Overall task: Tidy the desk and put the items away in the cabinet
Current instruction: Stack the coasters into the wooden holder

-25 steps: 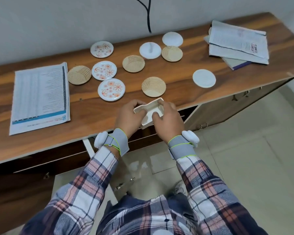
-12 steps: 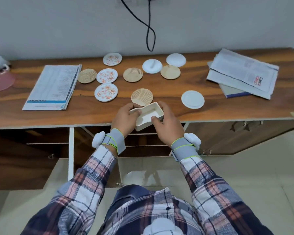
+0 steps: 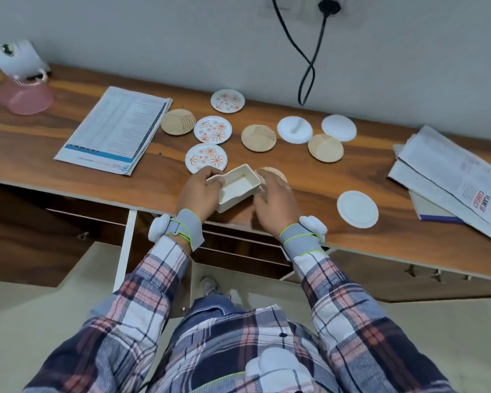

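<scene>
Both my hands, left hand (image 3: 199, 194) and right hand (image 3: 275, 199), are curled round the short ends of a smooth white rectangular box (image 3: 236, 186), open side up over the wooden desk's (image 3: 40, 157) front edge, long axis running left-right with its right end angled slightly wallward, ribbed wooden coasters (image 3: 258, 138) and flowery discs (image 3: 212, 129) beyond.

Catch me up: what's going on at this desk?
A person holds an empty white rectangular box in both hands at the front edge of the desk. The left hand grips its left end, the right hand its right side. Floral coasters, wooden coasters and white coasters lie scattered on top, not yet put away. A cabinet door below stands open.
</scene>
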Available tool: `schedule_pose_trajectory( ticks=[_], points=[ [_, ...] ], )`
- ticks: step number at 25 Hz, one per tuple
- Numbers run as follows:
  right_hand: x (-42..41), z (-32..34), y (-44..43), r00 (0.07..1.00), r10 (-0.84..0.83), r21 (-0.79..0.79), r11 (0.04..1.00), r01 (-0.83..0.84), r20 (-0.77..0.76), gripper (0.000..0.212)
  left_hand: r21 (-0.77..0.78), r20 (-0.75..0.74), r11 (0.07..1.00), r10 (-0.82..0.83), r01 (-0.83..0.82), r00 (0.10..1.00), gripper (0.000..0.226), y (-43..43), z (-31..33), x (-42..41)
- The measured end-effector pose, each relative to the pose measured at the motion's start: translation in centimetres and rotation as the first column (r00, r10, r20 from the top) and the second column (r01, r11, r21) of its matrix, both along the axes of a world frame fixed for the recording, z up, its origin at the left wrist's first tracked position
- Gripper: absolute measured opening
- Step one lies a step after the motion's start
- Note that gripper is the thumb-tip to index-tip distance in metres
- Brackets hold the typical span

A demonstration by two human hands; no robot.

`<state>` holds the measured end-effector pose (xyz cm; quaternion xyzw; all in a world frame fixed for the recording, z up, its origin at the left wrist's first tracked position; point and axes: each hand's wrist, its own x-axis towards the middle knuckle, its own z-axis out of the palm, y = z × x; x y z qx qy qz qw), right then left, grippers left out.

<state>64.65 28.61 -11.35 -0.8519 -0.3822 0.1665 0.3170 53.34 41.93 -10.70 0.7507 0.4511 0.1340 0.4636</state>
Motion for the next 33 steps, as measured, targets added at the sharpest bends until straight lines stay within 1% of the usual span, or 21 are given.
schedule_pose_trajectory(
  ticks=[2, 4, 5, 7, 9, 11, 12, 13, 15, 17, 19, 21, 23, 24, 26, 28, 30, 32, 33],
  points=[
    [1.5, -0.6, 2.1, 0.995, 0.004, -0.152, 0.988, 0.012, 0.103, 0.055, 0.029, -0.025, 0.999, -0.019, 0.020, 0.999, 0.010, 2.2, -0.4, 1.4],
    [2.6, -1.6, 2.8, 0.983, 0.014, -0.344, 0.938, 0.051, 0.182, 0.055, 0.071, -0.098, 0.994, -0.081, 0.088, 0.992, 0.016, 3.2, -0.7, 2.6],
    [3.0, -2.0, 2.5, 0.980, 0.011, -0.386, 0.920, 0.067, 0.198, 0.055, 0.096, -0.137, 0.987, -0.115, 0.129, 0.984, 0.020, 3.4, -1.0, 3.2],
    [3.9, -2.6, 1.9, 0.973, -0.041, -0.346, 0.931, 0.120, 0.227, 0.057, 0.156, -0.174, 0.964, -0.189, 0.217, 0.966, 0.024, 3.7, -1.4, 4.6],
    [5.0, -2.5, 1.4, 0.957, -0.122, -0.287, 0.937, 0.198, 0.261, 0.064, 0.196, -0.203, 0.933, -0.261, 0.301, 0.944, 0.029, 3.6, -1.4, 6.0],
    [6.2, -2.1, 1.2, 0.950, -0.225, -0.279, 0.918, 0.282, 0.218, 0.076, 0.213, -0.235, 0.909, -0.308, 0.359, 0.922, 0.033, 3.4, -1.2, 7.2],
    [6.9, -2.0, 1.0, 0.938, -0.297, -0.282, 0.898, 0.337, 0.176, 0.078, 0.216, -0.241, 0.898, -0.332, 0.384, 0.912, 0.034, 3.4, -1.2, 7.9],
    [7.5, -1.8, 0.7, 0.925, -0.354, -0.285, 0.880, 0.379, 0.137, 0.076, 0.222, -0.244, 0.891, -0.343, 0.396, 0.907, 0.034, 3.3, -1.3, 8.2],
    [8.3, -1.3, 0.2, 0.917, -0.385, -0.282, 0.873, 0.399, 0.105, 0.060, 0.251, -0.262, 0.879, -0.342, 0.406, 0.902, 0.032, 3.1, -1.4, 8.3],
    [9.4, -0.1, 0.0, 0.922, -0.359, -0.199, 0.902, 0.382, 0.146, 0.042, 0.279, -0.285, 0.866, -0.339, 0.415, 0.897, 0.030, 3.0, -1.4, 8.3],
    [9.9, 1.7, 0.4, 0.934, -0.313, -0.035, 0.945, 0.324, 0.171, 0.037, 0.279, -0.300, 0.862, -0.340, 0.423, 0.891, 0.030, 2.9, -1.2, 8.4],
    [9.9, 3.7, 1.2, 0.963, -0.241, 0.139, 0.965, 0.224, 0.120, 0.032, 0.262, -0.297, 0.867, -0.345, 0.423, 0.890, 0.029, 2.7, -0.9, 8.3],
    [9.4, 5.0, 2.6, 0.991, -0.129, 0.242, 0.963, 0.115, 0.043, 0.027, 0.231, -0.288, 0.880, -0.346, 0.415, 0.893, 0.028, 2.9, -0.9, 8.1],
    [9.1, 5.3, 3.3, 0.997, -0.063, 0.259, 0.964, 0.052, 0.033, 0.027, 0.213, -0.283, 0.885, -0.349, 0.414, 0.893, 0.029, 3.0, -0.9, 8.0],
    [8.1, 5.0, 4.4, 0.997, 0.052, 0.215, 0.975, -0.061, 0.049, 0.027, 0.170, -0.268, 0.888, -0.376, 0.428, 0.887, 0.034, 3.1, -0.8, 7.7],
    [7.2, 3.8, 5.3, 0.990, 0.142, 0.151, 0.979, -0.137, -0.019, 0.029, 0.153, -0.248, 0.899, -0.368, 0.411, 0.896, 0.036, 2.9, -0.5, 7.2],
    [6.7, 2.7, 5.5, 0.982, 0.135, 0.116, 0.986, -0.120, -0.136, 0.027, 0.165, -0.248, 0.901, -0.356, 0.401, 0.901, 0.028, 2.5, -0.6, 7.5],
    [7.0, 2.4, 5.7, 0.962, 0.143, 0.140, 0.984, -0.113, -0.234, 0.018, 0.201, -0.305, 0.914, -0.284, 0.353, 0.909, 0.021, 2.1, -0.9, 7.6],
    [7.5, 2.4, 5.8, 0.958, 0.134, 0.163, 0.982, -0.094, -0.254, 0.015, 0.214, -0.333, 0.916, -0.257, 0.339, 0.907, 0.022, 2.1, -1.0, 7.8]
  ],
)
